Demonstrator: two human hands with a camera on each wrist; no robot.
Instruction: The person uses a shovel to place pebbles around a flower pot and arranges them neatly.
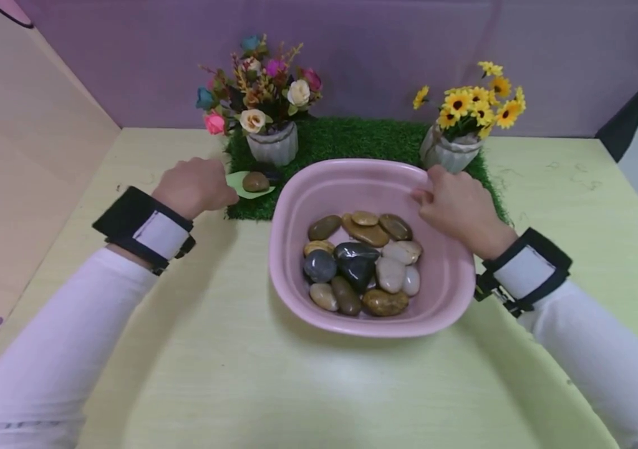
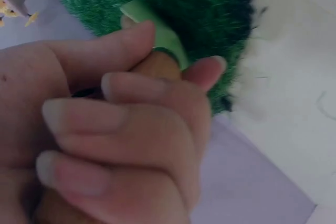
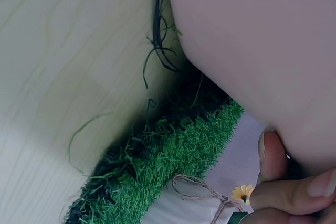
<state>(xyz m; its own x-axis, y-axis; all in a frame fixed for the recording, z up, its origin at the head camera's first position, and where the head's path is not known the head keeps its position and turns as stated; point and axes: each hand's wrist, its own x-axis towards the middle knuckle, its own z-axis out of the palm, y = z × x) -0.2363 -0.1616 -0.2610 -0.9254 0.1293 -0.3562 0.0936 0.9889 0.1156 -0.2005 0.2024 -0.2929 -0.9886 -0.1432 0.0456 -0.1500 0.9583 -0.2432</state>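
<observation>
Fingers (image 2: pixel 126 119) of the left hand (image 1: pixel 195 186) are curled closely round the brown handle (image 2: pixel 160 65) of what looks like a green spoon (image 1: pixel 236 181), thumb pressed along the near end by the blade. The blade lies over the left end of the grass mat (image 1: pixel 358 137), with a single brown stone (image 1: pixel 256 182) on it. That stone is rounded and probably slick, so any lift calls for a level blade and a slow, even wrist; a tipped edge could let it roll off. Just behind stands the mixed-flower pot (image 1: pixel 274 146), close enough that a sideways swing of the spoon might knock it.

In the middle is the pink basin (image 1: pixel 352 187), its far side reaching over the mat and its floor covered with smooth stones (image 1: pixel 357 274). Whether its base sits flat on the desk (image 1: pixel 212 374) I cannot tell. A stone is best let down low inside the wall rather than dropped onto the others.

The right hand (image 1: pixel 461 202) grips the basin's far right rim, fingers bent over it with little gap. A firm, steady hold there should stop the basin from twisting, while the knuckles need care beside the yellow-flower pot (image 1: pixel 450 153).
</observation>
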